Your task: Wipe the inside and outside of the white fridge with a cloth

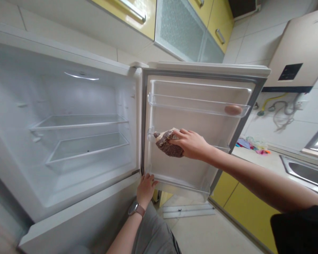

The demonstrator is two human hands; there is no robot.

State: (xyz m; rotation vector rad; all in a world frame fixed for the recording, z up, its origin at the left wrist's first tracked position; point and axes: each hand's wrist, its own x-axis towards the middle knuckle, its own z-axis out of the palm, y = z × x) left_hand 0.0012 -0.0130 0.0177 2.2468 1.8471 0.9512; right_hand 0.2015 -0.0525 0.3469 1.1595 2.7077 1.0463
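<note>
My right hand (191, 143) is closed on a crumpled brown-and-white cloth (167, 143) and presses it against the inner face of the open fridge door (175, 116). My left hand (146, 186), with a watch on its wrist, grips the bottom corner of that door near the hinge side. The fridge compartment (69, 141) stands open on the left, its two glass shelves (87, 144) bare. A single egg (233, 109) lies at the right end of the upper door rack (198, 106).
Yellow wall cupboards (137, 14) and a frosted glass panel hang above the fridge. Right of the door runs a counter (267, 158) with a steel sink (307, 173), yellow base cabinets under it, and a beige wall heater (296, 53) above. White strips lie on the floor (188, 211).
</note>
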